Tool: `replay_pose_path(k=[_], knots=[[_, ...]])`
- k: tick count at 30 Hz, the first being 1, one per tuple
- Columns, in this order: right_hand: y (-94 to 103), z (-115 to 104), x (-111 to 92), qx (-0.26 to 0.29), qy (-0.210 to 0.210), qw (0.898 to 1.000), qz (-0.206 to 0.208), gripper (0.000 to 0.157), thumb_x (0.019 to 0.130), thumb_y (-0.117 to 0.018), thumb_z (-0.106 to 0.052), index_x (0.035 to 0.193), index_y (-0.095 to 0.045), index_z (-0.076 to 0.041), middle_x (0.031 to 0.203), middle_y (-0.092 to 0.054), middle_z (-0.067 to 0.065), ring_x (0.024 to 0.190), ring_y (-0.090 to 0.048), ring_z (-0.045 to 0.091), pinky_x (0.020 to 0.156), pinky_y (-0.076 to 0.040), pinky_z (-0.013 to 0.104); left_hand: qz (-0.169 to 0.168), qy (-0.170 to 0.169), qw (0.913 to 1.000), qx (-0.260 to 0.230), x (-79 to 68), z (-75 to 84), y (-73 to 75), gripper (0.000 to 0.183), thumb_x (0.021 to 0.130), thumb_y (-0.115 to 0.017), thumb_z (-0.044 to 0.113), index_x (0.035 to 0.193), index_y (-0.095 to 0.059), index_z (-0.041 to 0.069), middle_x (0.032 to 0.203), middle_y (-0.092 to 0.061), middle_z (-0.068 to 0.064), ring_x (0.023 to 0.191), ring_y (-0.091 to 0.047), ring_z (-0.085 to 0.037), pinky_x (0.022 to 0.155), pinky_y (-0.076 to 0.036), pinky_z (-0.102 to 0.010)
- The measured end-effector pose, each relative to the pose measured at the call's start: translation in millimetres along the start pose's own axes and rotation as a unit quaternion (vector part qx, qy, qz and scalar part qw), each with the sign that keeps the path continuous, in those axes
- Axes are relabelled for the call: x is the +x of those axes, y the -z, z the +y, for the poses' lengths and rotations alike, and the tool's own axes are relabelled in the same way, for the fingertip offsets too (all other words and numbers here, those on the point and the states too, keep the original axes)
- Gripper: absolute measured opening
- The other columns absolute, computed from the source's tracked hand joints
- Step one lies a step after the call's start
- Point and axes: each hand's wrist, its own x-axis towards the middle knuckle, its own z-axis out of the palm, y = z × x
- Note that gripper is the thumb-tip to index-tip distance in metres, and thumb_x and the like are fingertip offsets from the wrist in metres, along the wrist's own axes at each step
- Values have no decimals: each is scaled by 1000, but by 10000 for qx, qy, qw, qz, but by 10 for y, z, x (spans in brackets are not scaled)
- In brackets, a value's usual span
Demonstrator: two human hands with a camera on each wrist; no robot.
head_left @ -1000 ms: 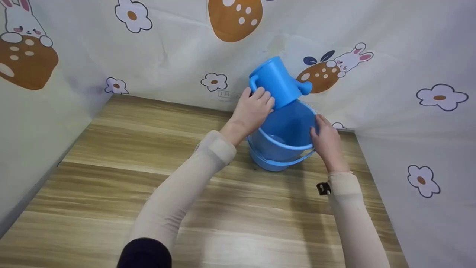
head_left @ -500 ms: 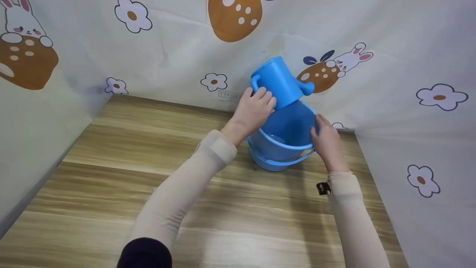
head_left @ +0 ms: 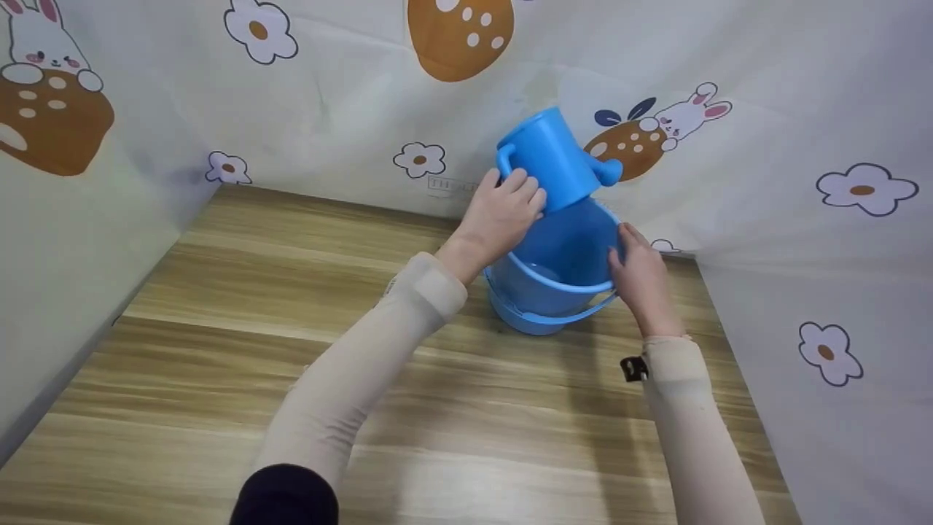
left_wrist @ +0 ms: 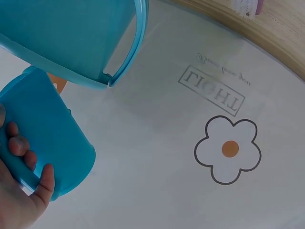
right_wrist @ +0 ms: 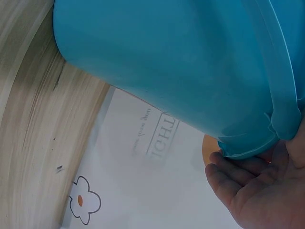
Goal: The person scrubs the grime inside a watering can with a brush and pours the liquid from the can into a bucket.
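My left hand grips the handle of a light blue watering can, its fingers curled round it in the left wrist view. The can tilts above the far left part of a blue bucket, its spout pointing right. Standing on the wooden floor, the bucket has its carrying handle hanging down at the front. On the bucket's right rim, my right hand holds on, thumb toward the inside and fingers outside. The right wrist view shows those fingers under the rim. Whether water is in the can cannot be seen.
A pale sheet printed with rabbits and flowers covers the walls close behind and beside the bucket. Wood-patterned floor stretches to the left and front. A small white and purple item, unclear, shows at the left wrist view's top edge.
My left hand and the watering can have shifted slightly to the right. The bucket and my right hand stay where they were.
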Motion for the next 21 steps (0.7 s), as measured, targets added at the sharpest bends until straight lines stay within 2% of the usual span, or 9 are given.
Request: replay_pose_path(k=[10,16,21], knots=[[3,-7,-1,32,-34,10000,-15,52,103,-46,-17,149,-35,6,157,-34,25,145,-32,45,119,-27,56,-93,-66,9999,65,19,-1,28,42,107,-32,45,121,-54,12,120,-60,-5,114,-50,-23,94,-47,-38],[-4,2,-2,45,0,10000,32,52,103,-46,-17,149,-36,6,156,-35,25,144,-34,45,118,-28,56,78,-38,9999,90,17,4,36,41,107,-32,44,118,-55,12,117,-60,-4,112,-51,-22,92,-47,-38],[-8,2,-9,8,58,9999,92,52,103,-46,-17,148,-37,7,156,-36,25,144,-35,45,118,-28,55,192,-9,9998,113,19,9,33,36,106,-37,43,116,-55,12,115,-60,-4,110,-51,-21,91,-46,-38]])
